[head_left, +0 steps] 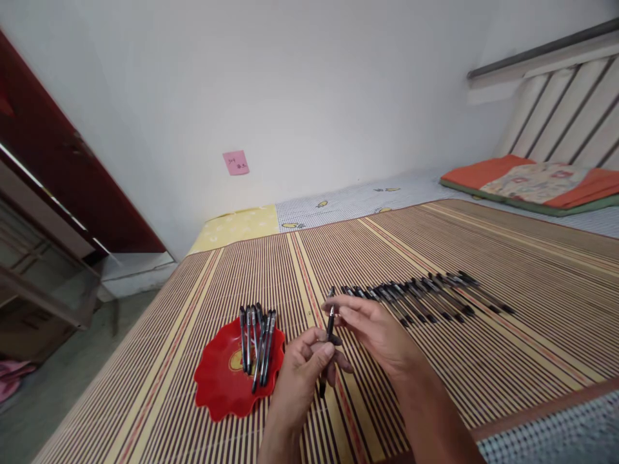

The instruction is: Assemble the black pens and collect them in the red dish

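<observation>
In my left hand (pixel 309 361), closed between thumb and fingers, is a black pen (pixel 330 328) held nearly upright with its bare metal tip pointing up. My right hand (pixel 370 325) is beside the tip, its fingers pinched together. A short dark piece that looks like a pen cap (pixel 331 292) shows at the right fingertips. Left of my hands is a red scalloped plate (pixel 213 380), with several capped black pens (pixel 258 348) lying across its right side. A long row of black pens (pixel 425 296) lies slanted on the mat beyond my right hand.
The striped woven mat (pixel 164 348) covers the bed, over a patterned sheet (pixel 338 206). At the back right lies a folded orange and green cloth (pixel 532 183) beside white bars (pixel 565 109). A pink note (pixel 235 163) is on the wall; a dark red door (pixel 68 148) stands at left.
</observation>
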`<state>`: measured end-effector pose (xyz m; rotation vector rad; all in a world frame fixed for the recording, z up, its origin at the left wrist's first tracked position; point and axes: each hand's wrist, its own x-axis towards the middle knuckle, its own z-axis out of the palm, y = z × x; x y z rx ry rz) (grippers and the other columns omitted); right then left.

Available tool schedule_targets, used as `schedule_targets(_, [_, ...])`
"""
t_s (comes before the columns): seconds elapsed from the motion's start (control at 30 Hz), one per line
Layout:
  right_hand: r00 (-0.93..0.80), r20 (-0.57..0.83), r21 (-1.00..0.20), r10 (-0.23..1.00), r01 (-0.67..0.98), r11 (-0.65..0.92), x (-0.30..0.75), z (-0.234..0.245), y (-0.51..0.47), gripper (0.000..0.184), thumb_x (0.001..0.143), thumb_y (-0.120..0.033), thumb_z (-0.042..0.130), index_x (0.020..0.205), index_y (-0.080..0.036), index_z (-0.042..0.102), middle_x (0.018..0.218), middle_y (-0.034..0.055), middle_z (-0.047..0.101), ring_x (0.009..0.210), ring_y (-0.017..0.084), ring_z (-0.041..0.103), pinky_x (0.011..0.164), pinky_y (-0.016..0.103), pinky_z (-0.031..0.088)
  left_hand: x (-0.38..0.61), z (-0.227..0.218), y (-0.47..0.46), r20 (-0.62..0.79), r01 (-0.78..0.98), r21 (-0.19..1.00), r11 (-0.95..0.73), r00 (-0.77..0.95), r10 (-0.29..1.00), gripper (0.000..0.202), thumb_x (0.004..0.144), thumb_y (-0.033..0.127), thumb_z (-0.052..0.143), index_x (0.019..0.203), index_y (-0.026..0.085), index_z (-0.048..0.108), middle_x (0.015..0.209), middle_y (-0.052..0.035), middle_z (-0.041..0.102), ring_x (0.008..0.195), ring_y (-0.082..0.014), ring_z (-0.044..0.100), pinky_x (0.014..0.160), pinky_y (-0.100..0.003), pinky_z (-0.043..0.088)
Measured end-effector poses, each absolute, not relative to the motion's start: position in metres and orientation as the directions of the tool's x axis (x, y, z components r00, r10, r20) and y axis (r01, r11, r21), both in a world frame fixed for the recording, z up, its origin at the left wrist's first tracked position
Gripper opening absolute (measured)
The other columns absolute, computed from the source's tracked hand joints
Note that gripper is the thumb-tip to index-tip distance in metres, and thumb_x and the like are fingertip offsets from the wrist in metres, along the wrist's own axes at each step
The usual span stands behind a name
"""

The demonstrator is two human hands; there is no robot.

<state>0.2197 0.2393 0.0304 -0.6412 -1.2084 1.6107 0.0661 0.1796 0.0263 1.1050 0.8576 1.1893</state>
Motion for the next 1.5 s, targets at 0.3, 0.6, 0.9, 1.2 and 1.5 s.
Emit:
schedule_targets(0.3, [-0.369,0.14,-0.934,0.919,-0.356,0.0,0.22,0.031,0.241,0.028,0.083,-0.046,0.075,0.095,-0.021,0.073,0.09,0.002,0.067,0.087,0.016,0.06,0.084,0.03,0.046,0.067,0.022,0.181,0.011,-0.238,0.971,0.035,0.189,0.982,0.027,0.087,0.039,0.069,0.085,0.015,0.056,0.075,-0.0098,0.076,0.047,-0.0079,0.052,0.049,-0.02,0.036])
schedule_targets(0.6, [-0.321,0.098,-0.939,0.942,-0.345,-0.02,0.217,0.033,0.24,0.026,0.071,-0.04,0.085,0.078,-0.02,0.069,0.077,-0.003,0.06,0.073,0.012,0.055,0.074,0.027,0.046,0.069,0.022,0.181,0.008,-0.226,0.974,0.023,0.135,0.991,0.032,0.082,0.04,0.074,0.079,0.018,0.052,0.073,-0.0095,0.077,0.049,-0.0086,0.054,0.051,-0.02,0.038])
schedule_targets(0.9, [-0.399,0.126,-0.961,0.908,-0.276,0.012,0.218,0.033,0.239,0.024,0.083,-0.044,0.074,0.086,-0.021,0.073,0.072,-0.0023,0.06,0.062,0.011,0.052,0.057,0.024,0.04,0.068,0.022,0.182,-0.001,-0.238,0.97,0.041,0.166,0.986,0.031,0.082,0.04,0.073,0.079,0.018,0.052,0.076,-0.0112,0.077,0.048,-0.0098,0.054,0.05,-0.021,0.039])
schedule_targets(1.2, [-0.255,0.113,-0.975,0.96,-0.215,0.057,0.206,0.04,0.236,0.03,0.076,-0.045,0.077,0.068,-0.02,0.062,0.063,-0.0052,0.048,0.057,0.011,0.043,0.052,0.025,0.036,0.083,0.017,0.183,0.006,-0.133,0.991,-0.014,-0.056,0.998,0.022,0.08,0.032,0.072,0.074,0.017,0.057,0.073,-0.0077,0.076,0.052,-0.012,0.057,0.054,-0.023,0.044])
schedule_targets(1.5, [0.121,0.154,-0.984,0.981,-0.066,0.163,0.239,0.013,0.259,0.036,0.084,-0.047,0.066,0.104,-0.018,0.073,0.093,0.0083,0.074,0.088,0.024,0.069,0.083,0.037,0.052,0.053,0.03,0.184,0.051,-0.128,0.988,-0.09,-0.282,0.958,0.039,0.089,0.039,0.065,0.12,0.017,0.056,0.077,-0.0025,0.074,0.05,-0.0096,0.054,0.056,-0.023,0.045])
